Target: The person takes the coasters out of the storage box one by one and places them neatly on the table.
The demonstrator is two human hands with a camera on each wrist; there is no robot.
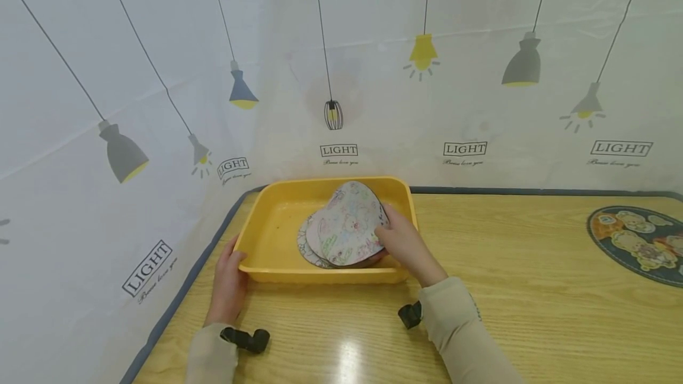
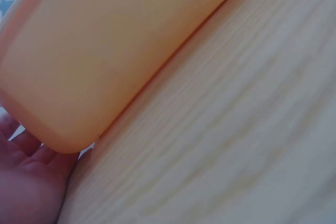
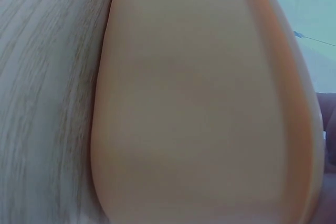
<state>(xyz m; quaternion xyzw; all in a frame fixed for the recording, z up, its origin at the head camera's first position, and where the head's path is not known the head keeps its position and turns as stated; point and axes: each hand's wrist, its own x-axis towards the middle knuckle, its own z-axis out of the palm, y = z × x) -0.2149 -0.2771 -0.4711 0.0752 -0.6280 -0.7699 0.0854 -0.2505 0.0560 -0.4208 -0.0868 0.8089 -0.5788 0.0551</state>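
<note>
A yellow plastic tray (image 1: 277,224) stands on the table against the wall covering. My left hand (image 1: 229,271) grips its left front corner, thumb over the rim and fingers along the outside. Inside the tray, toward the right, rounded flat mats (image 1: 347,224) with coloured doodles on white overlap one another. My right hand (image 1: 402,239) pinches the top ones at their right edge, thumb above, the other fingers mostly hidden underneath. The left wrist view shows the tray's outer wall (image 2: 110,51) beside my left palm. In the right wrist view, the tray wall (image 3: 194,98) hides most of my right hand.
On the right side of the wooden table (image 1: 491,253) lies a dark round mat (image 1: 640,242) printed with bears. White sheeting (image 1: 384,99) with lamp drawings covers the walls behind and to the left. Each wrist carries a black camera (image 1: 258,341).
</note>
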